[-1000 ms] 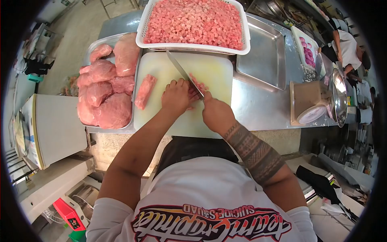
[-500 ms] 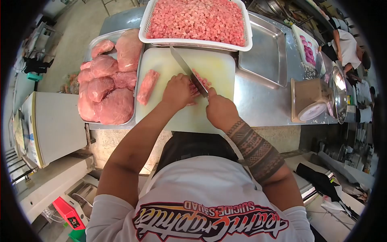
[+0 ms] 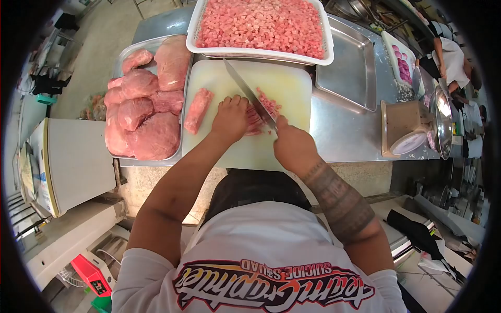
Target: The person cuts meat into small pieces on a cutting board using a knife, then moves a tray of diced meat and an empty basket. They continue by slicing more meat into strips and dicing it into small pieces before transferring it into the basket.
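My right hand (image 3: 294, 144) is wrapped round the handle of a long knife (image 3: 245, 89), whose blade points up and to the left over a white cutting board (image 3: 219, 75). My left hand (image 3: 231, 116) presses with bent fingers on meat strips (image 3: 254, 121), left of the blade. Small diced meat (image 3: 269, 103) lies just right of the blade. A thick meat piece (image 3: 198, 110) rests on the board's left side, apart from both hands.
Left of the board is a metal tray (image 3: 181, 125) of large meat chunks. Behind stands a white basket (image 3: 330, 36) of diced meat. To the right are a metal tray (image 3: 347, 68), a scale (image 3: 409, 130), a board (image 3: 389, 47) with purple pieces, and a person (image 3: 450, 60).
The view has shifted slightly, moving the table scene to the right. More of the meat strips shows between my left hand and the blade, which are a little farther apart.
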Demonstrator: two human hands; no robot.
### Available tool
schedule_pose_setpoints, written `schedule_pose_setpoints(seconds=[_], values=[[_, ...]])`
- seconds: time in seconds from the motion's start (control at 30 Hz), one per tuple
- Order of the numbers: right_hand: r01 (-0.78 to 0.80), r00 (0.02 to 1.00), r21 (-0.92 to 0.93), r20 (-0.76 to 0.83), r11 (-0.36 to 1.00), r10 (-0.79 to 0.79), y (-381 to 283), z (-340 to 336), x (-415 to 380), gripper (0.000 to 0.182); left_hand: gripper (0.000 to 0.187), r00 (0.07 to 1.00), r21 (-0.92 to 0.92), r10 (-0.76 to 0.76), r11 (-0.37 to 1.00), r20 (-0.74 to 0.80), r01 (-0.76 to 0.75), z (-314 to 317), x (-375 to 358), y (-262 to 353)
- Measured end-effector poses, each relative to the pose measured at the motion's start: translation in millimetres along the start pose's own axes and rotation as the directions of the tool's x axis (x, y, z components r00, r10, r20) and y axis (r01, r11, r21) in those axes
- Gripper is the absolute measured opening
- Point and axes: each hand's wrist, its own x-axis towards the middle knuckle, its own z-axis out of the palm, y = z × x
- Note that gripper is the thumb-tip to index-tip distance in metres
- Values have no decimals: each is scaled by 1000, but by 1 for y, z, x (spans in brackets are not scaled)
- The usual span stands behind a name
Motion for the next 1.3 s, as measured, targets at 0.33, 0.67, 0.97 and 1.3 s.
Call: schedule_pose_setpoints(seconds=[0.33, 0.67, 0.97, 1.3], values=[[-24, 999, 45, -47, 999, 26, -13, 32, -3, 25, 25, 1000, -12, 4, 1000, 23, -4, -1, -2, -5], [-121, 983, -11, 138, 993, 122, -32, -17, -72, 30, 23, 992, 36, 119, 992, -40, -118, -10, -12, -15], [-83, 995, -4, -65, 997, 82, -29, 30, -1, 26, 20, 992, -65, 55, 996, -112, -63, 0, -12, -21], [-139, 989, 20, 61, 990, 138, -41, 29, -38, 24, 19, 989, 13, 112, 994, -98, -111, -2, -20, -30]])
